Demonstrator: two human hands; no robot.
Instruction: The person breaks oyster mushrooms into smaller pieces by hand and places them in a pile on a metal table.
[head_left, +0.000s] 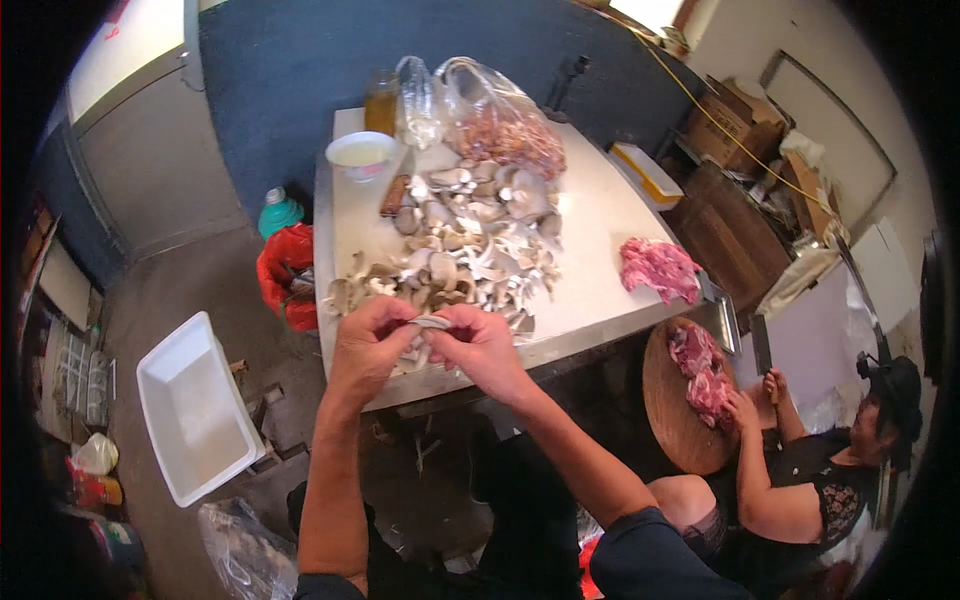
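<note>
Both hands meet at the near edge of the table, gripping one oyster mushroom piece between them. My left hand pinches its left side with thumb and forefinger. On its other side, the thumb and fingers of my right hand close on it. Just beyond my hands spreads a heap of oyster mushrooms, whole caps towards the back and smaller torn pieces in front. A cleaver's wooden handle shows at the heap's left; mushrooms hide part of its blade.
Behind the heap stand a bowl of pale liquid, a jar and plastic bags of food. Raw meat lies at the table's right. A co-worker holds a cleaver beside a round chopping board. A white tub is at left.
</note>
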